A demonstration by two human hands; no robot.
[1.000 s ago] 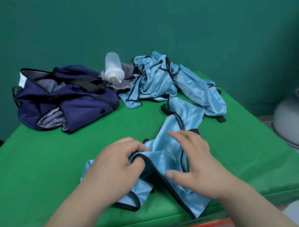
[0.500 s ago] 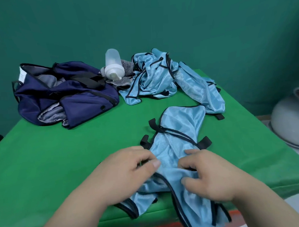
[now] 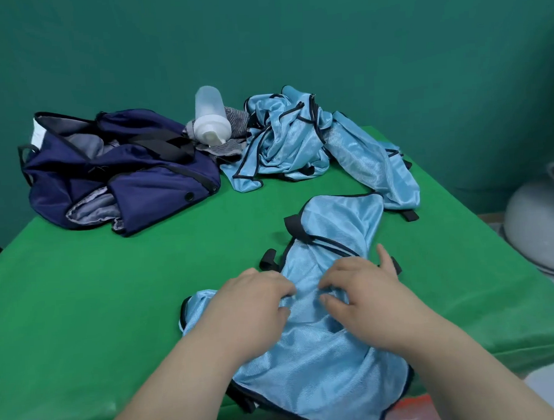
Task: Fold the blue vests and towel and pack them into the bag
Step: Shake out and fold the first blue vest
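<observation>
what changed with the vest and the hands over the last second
The light blue mesh vest with black trim was pulled toward the person and opened out; its near end now hangs over the edge of the green table. The left hand left the trim; it and the right hand now pinch the middle. The navy fabric bag, white plastic bottle and vest pile stayed put.

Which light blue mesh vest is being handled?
The light blue vest at the near edge, under the left hand and right hand; other vests lie heaped behind.

Shiny mesh vest (image 3: pixel 327 239), matt tablecloth (image 3: pixel 114 296)
</observation>
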